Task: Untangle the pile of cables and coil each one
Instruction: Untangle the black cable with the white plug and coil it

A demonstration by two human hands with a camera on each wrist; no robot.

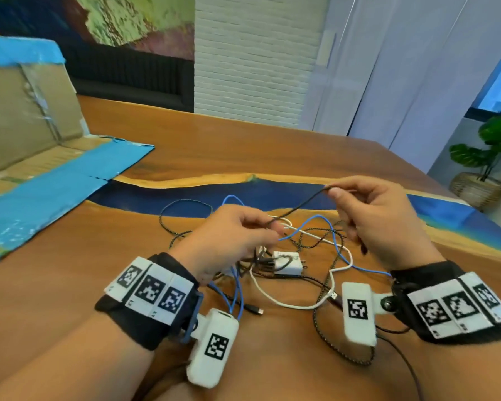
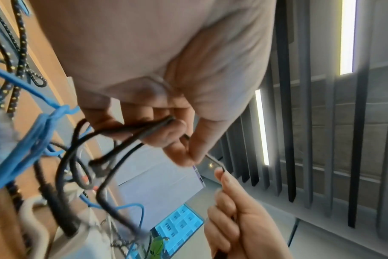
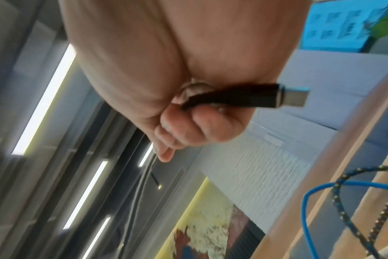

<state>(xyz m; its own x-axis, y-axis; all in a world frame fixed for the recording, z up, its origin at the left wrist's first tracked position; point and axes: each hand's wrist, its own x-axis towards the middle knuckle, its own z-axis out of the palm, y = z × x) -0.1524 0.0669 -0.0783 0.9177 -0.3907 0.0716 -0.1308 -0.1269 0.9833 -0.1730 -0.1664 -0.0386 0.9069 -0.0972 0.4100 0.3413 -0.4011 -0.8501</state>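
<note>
A thin black cable (image 1: 301,205) runs taut above the table between both hands. My left hand (image 1: 268,225) pinches its lower part, and in the left wrist view the fingers (image 2: 166,133) hold several black strands together. My right hand (image 1: 331,189) pinches the raised part between thumb and forefinger. The cable's USB plug (image 3: 295,95) sticks out below the curled right fingers. Under the hands lies the tangled pile: a blue cable (image 1: 318,219), a white cable (image 1: 272,296), a black braided cable (image 1: 321,328) and a white charger (image 1: 287,263).
The wooden table (image 1: 243,146) has a blue resin strip across it behind the pile. An opened cardboard box with blue tape (image 1: 41,157) lies at the left. A potted plant in a basket (image 1: 483,169) stands off the table's right edge.
</note>
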